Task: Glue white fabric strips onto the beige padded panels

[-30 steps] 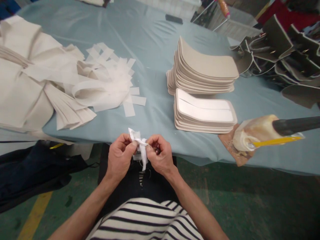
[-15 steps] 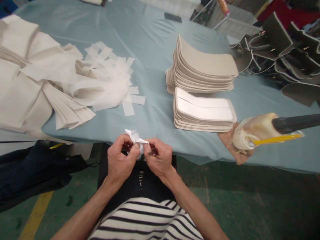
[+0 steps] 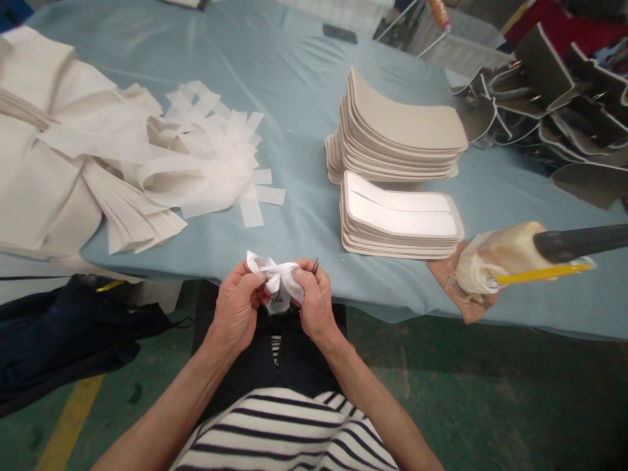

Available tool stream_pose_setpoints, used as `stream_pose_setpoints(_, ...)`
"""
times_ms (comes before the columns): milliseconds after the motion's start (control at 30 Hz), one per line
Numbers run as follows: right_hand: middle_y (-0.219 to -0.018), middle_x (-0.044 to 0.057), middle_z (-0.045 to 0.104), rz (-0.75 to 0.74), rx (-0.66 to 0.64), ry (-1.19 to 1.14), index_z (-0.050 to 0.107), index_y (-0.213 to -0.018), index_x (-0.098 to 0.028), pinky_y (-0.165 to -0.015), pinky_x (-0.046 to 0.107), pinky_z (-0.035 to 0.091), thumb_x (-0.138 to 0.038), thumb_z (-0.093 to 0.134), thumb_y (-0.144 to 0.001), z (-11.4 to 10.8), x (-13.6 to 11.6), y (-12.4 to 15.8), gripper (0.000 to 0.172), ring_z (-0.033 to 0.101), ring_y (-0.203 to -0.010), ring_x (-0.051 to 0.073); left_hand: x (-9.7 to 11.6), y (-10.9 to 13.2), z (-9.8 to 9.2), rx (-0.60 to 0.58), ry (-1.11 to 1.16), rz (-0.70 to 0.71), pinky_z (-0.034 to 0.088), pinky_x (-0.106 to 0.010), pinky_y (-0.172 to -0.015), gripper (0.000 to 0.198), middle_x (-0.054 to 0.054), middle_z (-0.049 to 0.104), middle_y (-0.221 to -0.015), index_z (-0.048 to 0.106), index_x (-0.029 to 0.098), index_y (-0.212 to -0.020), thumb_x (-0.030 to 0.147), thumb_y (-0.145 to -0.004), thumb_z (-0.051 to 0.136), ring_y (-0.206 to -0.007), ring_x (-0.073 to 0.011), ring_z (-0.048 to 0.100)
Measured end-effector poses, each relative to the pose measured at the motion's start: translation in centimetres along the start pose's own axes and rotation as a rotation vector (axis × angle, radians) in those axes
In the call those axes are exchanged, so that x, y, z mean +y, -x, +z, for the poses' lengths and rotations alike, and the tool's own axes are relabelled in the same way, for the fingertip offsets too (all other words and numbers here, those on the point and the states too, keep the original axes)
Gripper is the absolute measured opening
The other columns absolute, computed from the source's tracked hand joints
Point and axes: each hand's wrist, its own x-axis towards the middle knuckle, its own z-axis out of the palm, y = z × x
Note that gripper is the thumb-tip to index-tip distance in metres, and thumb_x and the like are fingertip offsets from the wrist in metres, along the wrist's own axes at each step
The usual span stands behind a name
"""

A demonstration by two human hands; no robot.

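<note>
Left hand, right hand pinching bunched white cloth — pointed tip poking past right hand — table just beyond.

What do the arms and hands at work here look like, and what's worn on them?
They're a person's: the left hand and right hand wear no gloves. Both forearms are sleeveless, with no watch visible. The top is off-white with black stripes.

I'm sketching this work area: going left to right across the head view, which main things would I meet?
Beige pieces → left hand → crumpled white piece → right hand → low stack with a white top → cream-coloured container → black rod.
</note>
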Motion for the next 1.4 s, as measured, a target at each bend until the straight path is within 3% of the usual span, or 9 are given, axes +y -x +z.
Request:
stream_pose_setpoints(233,-0.054,-0.01,0.035,0.043,-0.105,-0.15,0.048,-0.076,-0.024,-0.041,0.022,0.018,-0.048,0.063,-0.082,0.3,0.3,-0.3,0.03,0.021,-0.043,0.006,0.3,-0.5,0.7,0.021,0.203,-0.077,0.039,-0.017,-0.042,0.027,0.007,0.053,-0.061,0.059,0.017,-0.072,0.026,-0.057,0.08,-0.049,-0.0058,0.046)
stream_pose_setpoints(333,-0.071,-0.006,0.052,-0.025,-0.051,-0.18,0.041,-0.072,-0.024,-0.04,0.022,0.018,-0.055,0.061,-0.08,-0.1,-0.4,-0.5,0.038,0.019,-0.043,0.004,0.3,-0.9,0.1,0.079,0.208,-0.076,0.04,-0.017,-0.042,0.028,0.007,0.055,-0.061,0.058,0.017,-0.071,0.024,-0.056,0.081,-0.049,-0.0059,0.047)
stream_pose_setpoints(433,-0.076,-0.003,0.061,-0.084,0.023,-0.079,0.055,-0.081,-0.021,-0.038,0.022,0.019,-0.062,0.058,-0.087,-1.1,-0.6,-0.9,0.041,0.019,-0.042,0.004,0.4,-1.1,-0.5,0.076,0.208,-0.089,0.044,-0.017,-0.044,0.03,0.006,0.06,-0.065,0.06,0.017,-0.075,0.024,-0.059,0.084,-0.052,-0.0073,0.053)
stream_pose_setpoints(600,-0.065,-0.001,0.063,0.036,-0.026,0.193,0.069,-0.111,-0.014,-0.036,0.023,0.021,-0.076,0.044,-0.095,-2.1,-0.5,-1.2,0.069,0.026,-0.04,0.007,0.9,-1.1,-0.3,0.101,0.356,-0.227,0.053,-0.019,-0.05,0.022,0.004,0.065,-0.067,0.061,0.017,-0.078,0.018,-0.07,0.081,-0.056,-0.0099,0.062)
stream_pose_setpoints(800,-0.082,0.002,0.071,-0.003,-0.222,0.264,0.073,-0.1,-0.014,-0.063,0.022,0.049,-0.054,0.079,-0.08,-0.7,-0.6,0.0,0.044,0.057,-0.066,0.012,1.0,-1.1,0.2,0.057,0.348,-0.133,0.056,-0.018,-0.054,0.025,0.002,0.067,-0.067,0.063,0.015,-0.074,0.02,-0.064,0.084,-0.057,-0.0092,0.062)
stream_pose_setpoints(900,-0.071,-0.001,0.063,-0.076,-0.178,0.301,0.071,-0.086,-0.015,-0.057,0.022,0.044,-0.052,0.073,-0.085,-0.8,-0.9,0.0,0.037,0.049,-0.062,0.011,0.9,-1.1,0.1,0.056,0.193,-0.067,0.054,-0.02,-0.049,0.034,0.001,0.07,-0.072,0.066,0.015,-0.081,0.031,-0.06,0.087,-0.058,-0.0116,0.063)
stream_pose_setpoints(1033,-0.058,-0.006,0.041,-0.136,-0.117,0.34,0.064,-0.075,-0.017,-0.047,0.022,0.029,-0.055,0.069,-0.088,-1.8,-1.6,-0.4,0.04,0.032,-0.053,0.008,0.5,-1.7,-0.6,0.16,0.05,0.011,0.044,-0.019,-0.042,0.034,0.003,0.066,-0.067,0.064,0.016,-0.082,0.034,-0.06,0.082,-0.052,-0.0114,0.059)
stream_pose_setpoints(1200,-0.057,-0.009,0.033,-0.077,-0.122,0.219,0.059,-0.079,-0.02,-0.042,0.021,0.02,-0.066,0.07,-0.084,-2.8,-1.9,-0.3,0.048,0.023,-0.049,0.006,0.9,-2.1,-0.5,0.165,0.14,0.049,0.038,-0.018,-0.042,0.029,0.008,0.056,-0.059,0.056,0.019,-0.073,0.028,-0.056,0.077,-0.05,-0.0078,0.051)
stream_pose_setpoints(1400,-0.056,-0.011,0.029,-0.027,-0.09,0.15,0.053,-0.079,-0.021,-0.041,0.02,0.017,-0.072,0.072,-0.079,-3.2,-1.7,-0.2,0.054,0.021,-0.047,0.005,1.5,-1.9,0.8,0.148,0.254,-0.004,0.039,-0.018,-0.042,0.031,0.007,0.058,-0.06,0.053,0.02,-0.072,0.032,-0.06,0.078,-0.047,-0.0078,0.05)
